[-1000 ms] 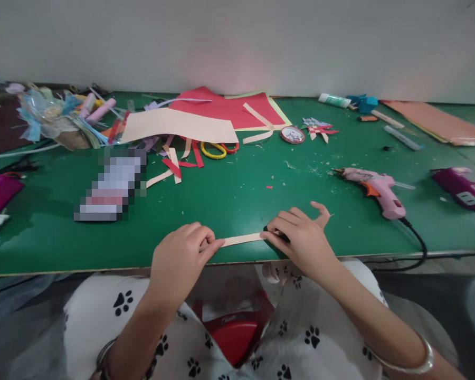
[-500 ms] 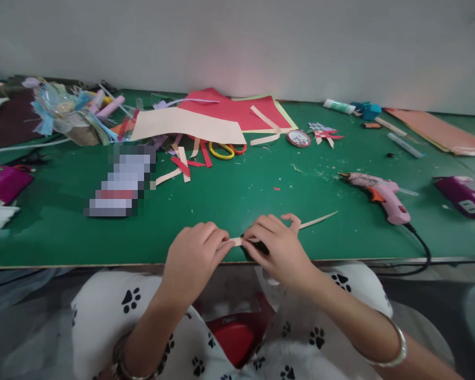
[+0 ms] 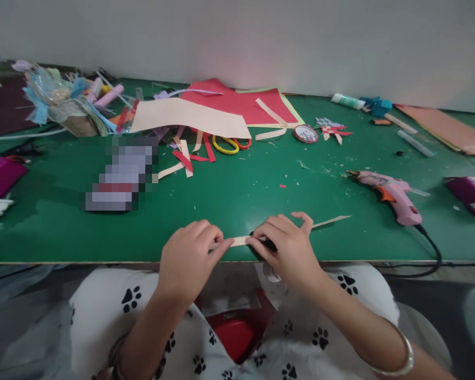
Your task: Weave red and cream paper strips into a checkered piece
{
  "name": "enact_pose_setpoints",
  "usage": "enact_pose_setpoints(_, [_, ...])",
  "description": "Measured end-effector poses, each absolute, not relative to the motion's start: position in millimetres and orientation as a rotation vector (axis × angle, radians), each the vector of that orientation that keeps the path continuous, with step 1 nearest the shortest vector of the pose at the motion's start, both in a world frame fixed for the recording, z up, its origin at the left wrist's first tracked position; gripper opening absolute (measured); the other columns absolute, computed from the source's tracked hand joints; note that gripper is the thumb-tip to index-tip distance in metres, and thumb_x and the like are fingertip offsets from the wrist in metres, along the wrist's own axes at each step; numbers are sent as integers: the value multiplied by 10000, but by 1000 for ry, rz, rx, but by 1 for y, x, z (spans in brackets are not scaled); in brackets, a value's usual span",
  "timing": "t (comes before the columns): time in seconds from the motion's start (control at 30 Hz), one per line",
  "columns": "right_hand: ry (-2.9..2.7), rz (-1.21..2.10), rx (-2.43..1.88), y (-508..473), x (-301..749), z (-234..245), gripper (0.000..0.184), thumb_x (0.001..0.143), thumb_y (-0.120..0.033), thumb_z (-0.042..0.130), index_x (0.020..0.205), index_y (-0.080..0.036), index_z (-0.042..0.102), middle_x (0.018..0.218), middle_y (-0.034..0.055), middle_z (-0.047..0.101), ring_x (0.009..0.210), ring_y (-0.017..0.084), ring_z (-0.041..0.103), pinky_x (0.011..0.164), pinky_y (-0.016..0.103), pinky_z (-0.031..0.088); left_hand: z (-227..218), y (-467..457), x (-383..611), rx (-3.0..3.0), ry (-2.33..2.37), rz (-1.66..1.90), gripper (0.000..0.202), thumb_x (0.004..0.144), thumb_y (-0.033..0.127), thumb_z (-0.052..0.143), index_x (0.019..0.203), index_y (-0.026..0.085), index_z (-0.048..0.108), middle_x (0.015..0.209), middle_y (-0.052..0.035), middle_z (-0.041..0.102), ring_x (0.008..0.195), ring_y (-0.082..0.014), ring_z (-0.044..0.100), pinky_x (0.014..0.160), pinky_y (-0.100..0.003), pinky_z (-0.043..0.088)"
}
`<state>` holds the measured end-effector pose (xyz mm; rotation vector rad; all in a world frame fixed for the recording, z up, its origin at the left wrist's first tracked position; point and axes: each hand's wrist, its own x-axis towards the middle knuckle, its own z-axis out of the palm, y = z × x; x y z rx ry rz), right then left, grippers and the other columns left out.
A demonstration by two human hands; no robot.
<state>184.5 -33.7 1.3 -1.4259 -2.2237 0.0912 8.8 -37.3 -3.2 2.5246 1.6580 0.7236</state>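
Between my two hands runs a narrow cream paper strip, close to the table's front edge. My left hand pinches it between thumb and fingers on the left. On the right, my right hand is closed on the same strip, its little finger lifted; the strip's tapered end shows beyond that hand. A small dark thing sits under the right fingers, too hidden to make out. A short stretch of the strip lies exposed between the fingertips.
A pink glue gun lies to the right, its cord hanging over the edge. Scissors, paper scraps, a cream sheet and red paper lie at the back. A pixelated phone-like object lies left; a glue tube back right.
My hands have drawn slightly apart, so a little more of the strip shows between them. The view has shifted a little; the things on the table keep their places.
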Motion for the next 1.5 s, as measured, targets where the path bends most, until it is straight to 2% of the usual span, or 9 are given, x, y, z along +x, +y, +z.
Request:
enact_pose_setpoints(0.3, [-2229,75,-1467,-33,183,2,240,799,-292,519,577,-205,546,563,-72,556,585,86,484,835,337,134,-4,-38,1,2475,1683,682,355,828,371,425,535,179,477,488,21,465,501,-112,433,480,-232,274])
enact_pose_setpoints(0.53, [-2220,70,-1467,-33,182,1,204,763,-281,567,578,-202,540,566,-78,539,595,90,480,843,338,126,-2,-42,-21,2367,1747,602,276,801,359,463,596,182,520,525,23,477,536,-118,450,511,-230,303])
enact_pose_setpoints(0.73, [-2220,81,-1473,-33,183,0,191,760,-271,570,585,-201,542,573,-77,538,608,91,486,853,341,121,-1,-45,-45,2378,1741,564,282,830,341,387,654,188,545,528,20,480,509,-116,454,484,-221,335])
enact_pose_setpoints(0.8, [-2218,79,-1475,-33,182,0,185,749,-269,583,583,-199,539,576,-78,540,614,91,486,855,342,116,-1,-47,-47,2468,1747,594,281,850,311,355,738,175,574,599,-5,531,554,-126,494,505,-229,363])
enact_pose_setpoints(0.9, [-2220,88,-1479,-32,181,1,183,733,-269,604,580,-196,536,573,-79,537,619,93,485,854,344,110,1,-56,-35,2701,1780,772,263,855,217,345,889,145,595,811,-78,594,713,-166,542,607,-271,398])
enact_pose_setpoints(1.03, [-2238,89,-1466,-33,182,1,180,759,-269,575,599,-194,545,595,-64,552,638,103,486,848,348,117,0,-73,4,2960,1562,933,244,831,136,405,976,173,598,902,-56,630,830,-160,545,777,-298,372])
enact_pose_setpoints(1.17, [-2257,103,-1449,-34,183,1,181,790,-265,531,627,-190,552,636,-45,576,660,112,487,851,357,119,-4,-86,36,2995,1489,928,274,842,158,408,1065,154,567,980,-41,643,867,-140,536,804,-281,344])
enact_pose_setpoints(1.33, [-2229,111,-1443,-34,183,-2,132,770,-211,541,641,-193,561,647,-44,581,681,118,496,853,352,127,-11,-85,46,2979,1575,795,363,867,265,337,1103,79,542,1087,-88,606,1002,-183,510,884,-291,338])
enact_pose_setpoints(1.5, [-2211,128,-1445,-35,185,0,135,762,-215,542,630,-196,566,645,-51,580,688,115,509,869,349,122,-23,-78,47,2990,1683,729,398,861,291,327,1123,69,527,1047,-109,610,961,-214,526,871,-333,373])
